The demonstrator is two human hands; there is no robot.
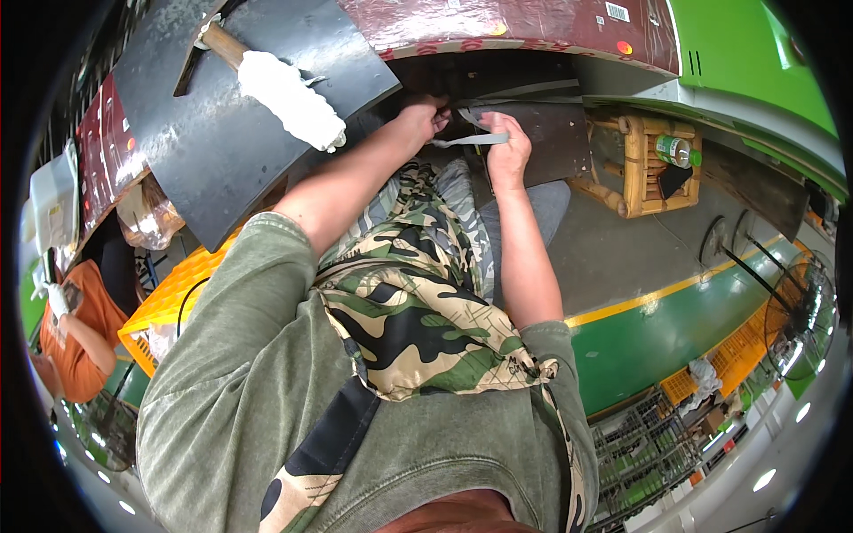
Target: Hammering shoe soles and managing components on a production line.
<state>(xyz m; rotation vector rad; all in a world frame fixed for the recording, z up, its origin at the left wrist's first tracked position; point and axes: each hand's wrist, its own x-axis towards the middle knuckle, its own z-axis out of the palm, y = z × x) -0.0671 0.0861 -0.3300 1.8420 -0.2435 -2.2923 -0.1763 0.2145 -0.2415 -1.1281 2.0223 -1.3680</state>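
Observation:
A narrow pale grey strip (471, 139) runs in a bent length between my two hands, over my lap. My right hand (508, 151) is closed on one end, thumb and fingers pinched together. My left hand (429, 115) has its fingers curled at the strip's other side, close under the black board's edge; its grip there is partly hidden. On the black board (204, 124) to the left lies a hammer (227, 44) with a wooden handle, its lower part wrapped in white material (289, 99). Beyond my hands is a dark brown panel (542, 138).
Plastic-wrapped dark red boxes (533, 27) line the far side. A bamboo stool (635, 169) at right bears a bottle (675, 151) and a dark flat object. A yellow crate (182, 289) stands at left, near a person in orange (78, 329). A fan (795, 302) stands far right.

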